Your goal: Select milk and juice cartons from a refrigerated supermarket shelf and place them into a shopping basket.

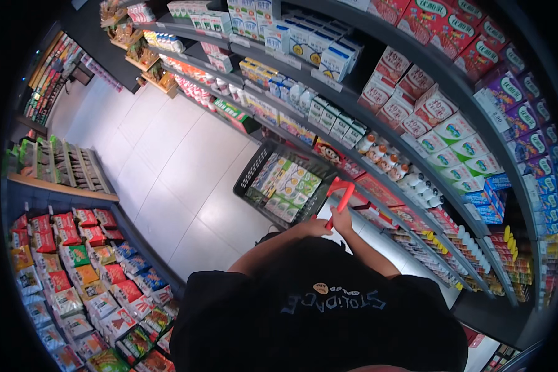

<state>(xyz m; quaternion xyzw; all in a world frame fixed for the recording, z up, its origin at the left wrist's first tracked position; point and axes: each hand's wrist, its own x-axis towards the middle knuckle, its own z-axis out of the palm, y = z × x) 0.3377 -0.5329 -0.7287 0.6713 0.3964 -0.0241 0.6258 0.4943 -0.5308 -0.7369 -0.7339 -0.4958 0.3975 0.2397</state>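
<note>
My left hand [317,227] and my right hand [342,219] are close together in front of my body, both wrapped around the red handle [346,197] of a dark plastic shopping basket [248,173]. The right hand sits slightly farther along the handle than the left. Inside the basket lie several boxed drink cartons [286,204], mostly white with green, yellow and blue print. The basket is low down beside the shelf on my right; its wheels or underside are hidden.
A long dark shelf unit [302,63] with milk cartons [337,63] and small bottles [376,153] curves along the right. At left stands a low display of snack packets [76,255]. Pale floor tiles [181,172] run between them. Farther off is a rack of bagged goods [142,53].
</note>
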